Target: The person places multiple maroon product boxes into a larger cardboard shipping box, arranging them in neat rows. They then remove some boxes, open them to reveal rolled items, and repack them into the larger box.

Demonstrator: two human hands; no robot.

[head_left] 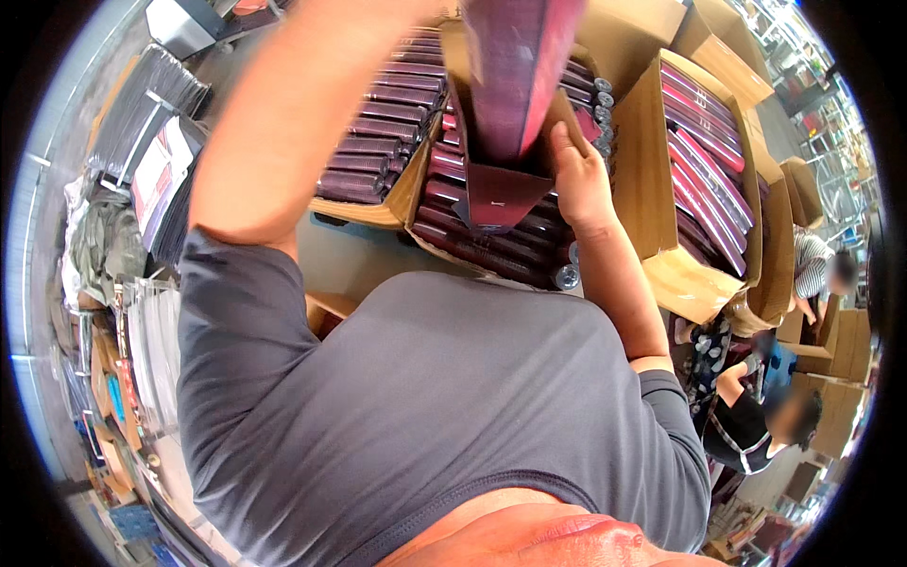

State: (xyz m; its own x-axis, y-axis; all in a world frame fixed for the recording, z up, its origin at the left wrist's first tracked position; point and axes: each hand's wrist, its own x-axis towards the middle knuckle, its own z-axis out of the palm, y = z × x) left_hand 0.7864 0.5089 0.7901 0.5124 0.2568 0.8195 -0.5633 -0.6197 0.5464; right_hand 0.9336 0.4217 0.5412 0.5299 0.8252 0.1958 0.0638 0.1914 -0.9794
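Head view: we see a maroon carton sleeve (515, 85) raised over the open cardboard box (652, 180) of maroon tubes (491, 241).
Right grip (578, 180): clamped on the sleeve's lower flap.
Left grip: out of frame; only the forearm (302, 104) shows, state unknown.

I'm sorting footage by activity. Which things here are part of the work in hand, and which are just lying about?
In hand:
- maroon carton, open bottom flap, touched by right hand
- dark maroon tubes in open box below

Lying about:
- cardboard box of flat cartons
- dark stacked sleeves, far left
- co-workers, lower right

Left hand is out of view.
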